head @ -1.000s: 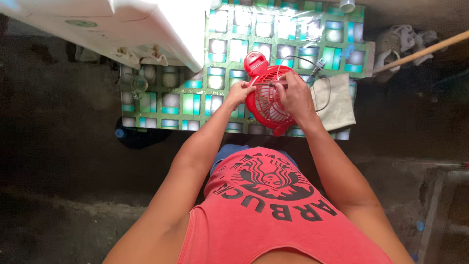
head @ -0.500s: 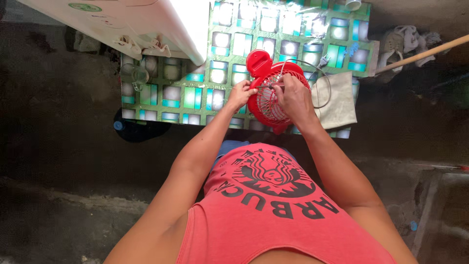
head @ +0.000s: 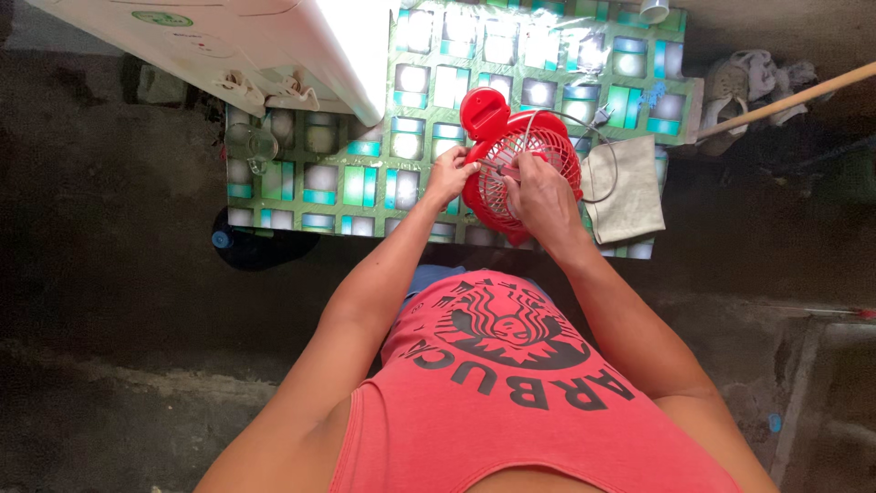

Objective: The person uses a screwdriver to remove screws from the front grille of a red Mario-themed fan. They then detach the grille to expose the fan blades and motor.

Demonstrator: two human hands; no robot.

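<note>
A small red table fan (head: pixel 547 144) lies on its back on the table (head: pixel 365 178), its round base (head: pixel 482 111) pointing away from me. My left hand (head: pixel 449 173) grips the left rim of the wire grille. My right hand (head: pixel 540 196) rests over the lower part of the grille, fingers closed around a thin tool (head: pixel 505 169) whose tip sits at the grille near my left thumb. A pale cable (head: pixel 610 160) loops from the fan to the right.
The table has a shiny green and white patterned cover. A grey cloth (head: pixel 630 187) lies right of the fan. A white appliance (head: pixel 274 46) overhangs the back left, with a glass jar (head: pixel 251 144) below it. A wooden stick (head: pixel 785 99) and rags (head: pixel 757 73) are at the right.
My right hand has slid down the grille toward me, taking the thin tool with it. My left hand stays on the fan's rim. The view has shifted slightly.
</note>
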